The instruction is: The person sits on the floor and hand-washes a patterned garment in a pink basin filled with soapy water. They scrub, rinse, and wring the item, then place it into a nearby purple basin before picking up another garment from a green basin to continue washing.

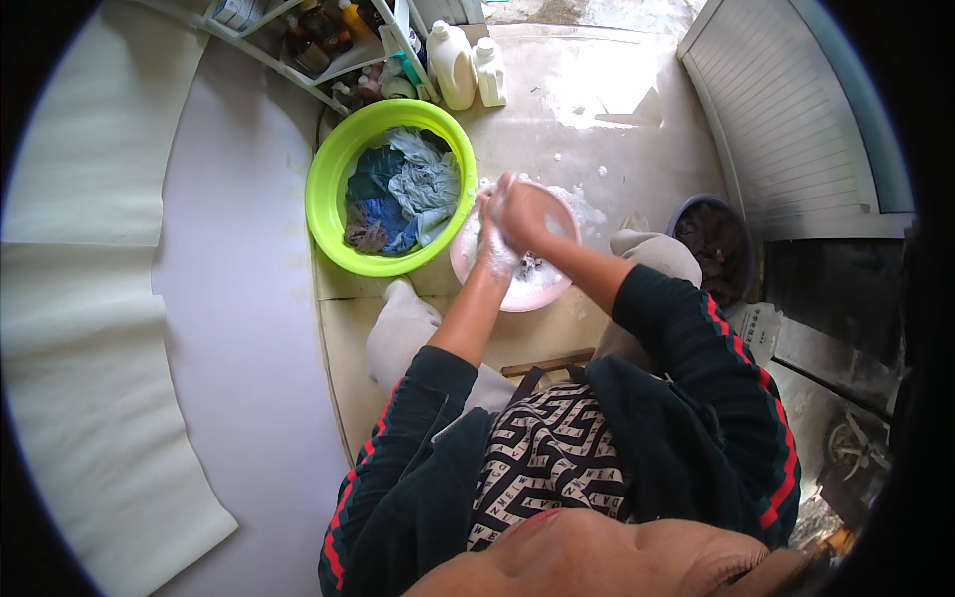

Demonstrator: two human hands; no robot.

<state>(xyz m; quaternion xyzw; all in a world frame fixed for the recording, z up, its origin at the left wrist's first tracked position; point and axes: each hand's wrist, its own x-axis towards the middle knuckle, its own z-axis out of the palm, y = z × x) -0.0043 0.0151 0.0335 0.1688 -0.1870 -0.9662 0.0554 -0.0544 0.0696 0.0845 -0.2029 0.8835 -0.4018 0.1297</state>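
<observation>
My right hand (521, 216), partly blurred by motion, presses against my left hand (492, 237) above a pink basin (524, 304). Suds coat the left hand and wrist. Whether any cloth is between the palms is hidden by the fingers. White foam (539, 282) floats in the basin, and a small patch of dark patterned fabric (529, 264) shows through it below my wrists. Just left of the hands stands a lime-green tub (322, 216) with crumpled laundry inside, including a pale blue-grey garment (421, 175), a blue one (384, 216) and a brown lacy piece (365, 230).
A dark-rimmed basin (675, 216) of dark clothes (712, 250) sits beyond my right knee. Two white jugs (452, 67) stand behind the tub, beside a white shelf (261, 30) of bottles. Suds (587, 207) wet the floor. A ribbed panel (783, 112) rises at right.
</observation>
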